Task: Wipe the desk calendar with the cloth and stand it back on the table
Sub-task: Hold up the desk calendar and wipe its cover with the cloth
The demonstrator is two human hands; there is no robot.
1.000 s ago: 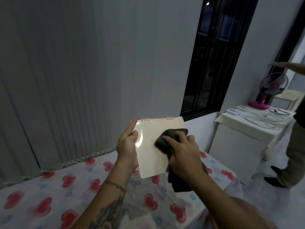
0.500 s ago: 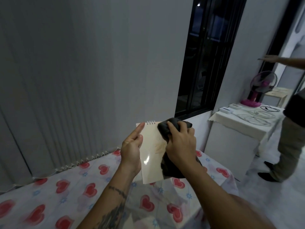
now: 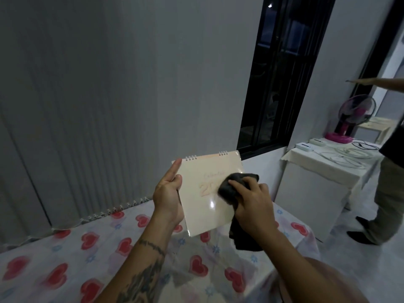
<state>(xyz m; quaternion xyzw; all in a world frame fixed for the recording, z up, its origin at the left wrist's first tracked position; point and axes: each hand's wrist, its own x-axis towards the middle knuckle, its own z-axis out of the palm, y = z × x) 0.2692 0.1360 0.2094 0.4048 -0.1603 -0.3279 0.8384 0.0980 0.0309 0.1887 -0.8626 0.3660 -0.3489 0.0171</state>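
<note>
A cream spiral-bound desk calendar (image 3: 203, 202) is held up in the air above the table, its glossy cover facing me. My left hand (image 3: 168, 197) grips its left edge, thumb on the front. My right hand (image 3: 251, 202) presses a dark cloth (image 3: 231, 186) against the right half of the cover. The cloth's loose end hangs down below my right wrist. The table (image 3: 91, 259) lies under both hands, covered in a white cloth with red hearts.
A grey curtain hangs behind the table. To the right stand a dark window (image 3: 282, 73) and a white cabinet (image 3: 314, 193) carrying cables and a pink fan (image 3: 354, 119). Another person (image 3: 387, 193) stands at the far right, an arm stretched out.
The calendar has turned from edge-on to facing me more squarely. My right hand with the cloth has moved down from the top edge onto the cover's right half.
</note>
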